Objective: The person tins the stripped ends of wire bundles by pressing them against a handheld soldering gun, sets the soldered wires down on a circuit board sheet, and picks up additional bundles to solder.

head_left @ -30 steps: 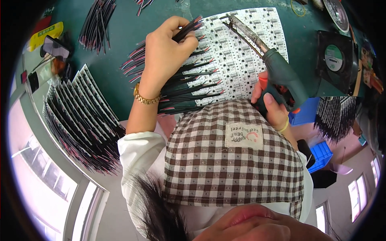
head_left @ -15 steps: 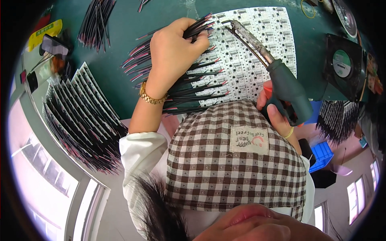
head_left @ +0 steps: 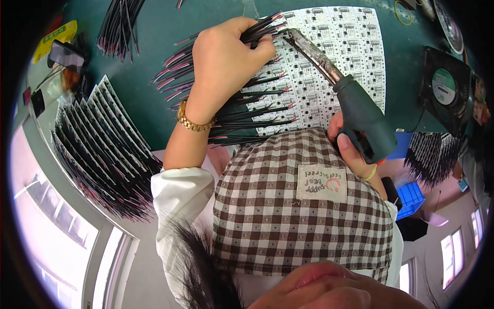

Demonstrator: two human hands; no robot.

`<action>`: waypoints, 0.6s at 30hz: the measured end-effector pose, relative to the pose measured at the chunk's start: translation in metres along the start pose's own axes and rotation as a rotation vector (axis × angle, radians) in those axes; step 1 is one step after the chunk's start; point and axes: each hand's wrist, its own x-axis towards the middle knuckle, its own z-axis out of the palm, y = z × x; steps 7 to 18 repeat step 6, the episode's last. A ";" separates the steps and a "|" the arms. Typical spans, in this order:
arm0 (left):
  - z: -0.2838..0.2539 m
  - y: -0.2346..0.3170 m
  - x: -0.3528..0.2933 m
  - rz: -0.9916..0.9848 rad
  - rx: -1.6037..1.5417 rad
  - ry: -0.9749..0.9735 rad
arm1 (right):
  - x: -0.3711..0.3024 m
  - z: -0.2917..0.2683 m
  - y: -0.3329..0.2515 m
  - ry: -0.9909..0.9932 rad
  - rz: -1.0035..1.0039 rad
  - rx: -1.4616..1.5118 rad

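Note:
My left hand [head_left: 226, 59] is closed on a bunch of black-sheathed wires [head_left: 261, 32] at the upper left edge of a white circuit board panel [head_left: 342, 56]. Their stripped ends point right, over the panel. In my right hand [head_left: 350, 147] is a soldering gun [head_left: 366, 116] with a dark green body. Its darkened metal tip lies close to the wire ends by my left fingers; whether it touches them I cannot tell. More wires [head_left: 265, 109] stick out along the panel's left edge below my left hand, with red strands at their ends.
Loose black wires [head_left: 119, 28] lie on the green table [head_left: 159, 31] at the upper left. Wired panels [head_left: 103, 149] stand stacked at the left. A black fan [head_left: 446, 87] is at the right, above more wired boards [head_left: 431, 157] and a blue crate [head_left: 410, 200].
The soldering gun's tip has moved left and slightly down to the wire ends. My left hand still holds the wires, a little nearer the panel. The view has shifted slightly.

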 end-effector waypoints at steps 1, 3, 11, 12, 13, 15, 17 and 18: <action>0.000 0.001 0.001 -0.003 0.006 -0.012 | -0.002 0.003 0.006 0.032 -0.008 0.042; 0.000 0.001 0.001 -0.008 0.010 -0.024 | -0.004 0.004 0.009 0.064 -0.014 0.083; 0.000 0.000 0.001 0.024 0.010 0.006 | -0.004 0.003 0.004 0.039 0.029 0.015; 0.000 0.000 0.001 0.024 0.010 0.006 | -0.004 0.003 0.004 0.039 0.029 0.015; 0.000 0.000 0.001 0.024 0.010 0.006 | -0.004 0.003 0.004 0.039 0.029 0.015; 0.000 0.000 0.001 0.024 0.010 0.006 | -0.004 0.003 0.004 0.039 0.029 0.015; 0.000 0.000 0.001 0.024 0.010 0.006 | -0.004 0.003 0.004 0.039 0.029 0.015; 0.000 0.000 0.001 0.024 0.010 0.006 | -0.004 0.003 0.004 0.039 0.029 0.015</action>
